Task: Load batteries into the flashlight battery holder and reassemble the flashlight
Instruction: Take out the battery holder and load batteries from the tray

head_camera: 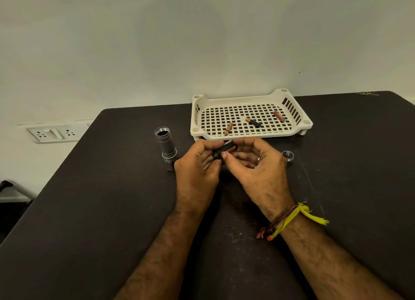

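Dark table (112,210) against pale wall; battery loading in progress, reassembly not started.

Battery holder (221,152) gripped in curled fingers of left hand (197,171), above table. Right hand (258,165) closed around holder's far end, thumb and fingers pinching a battery (229,149) into its slot. At least one battery seated; exact count hidden by fingers. Beyond both hands: white perforated tray (292,132) with three loose batteries, a brown one (228,128), a black-and-copper one (253,122), a red one (279,116). Just left of left hand: flashlight body (165,146), upright, threaded end open, empty. Right of right hand: tail cap (288,156) with spring, on table, apart. Remaining, by judgement: fill remaining slots, insert holder into body, screw on cap. Path to tray unobstructed.
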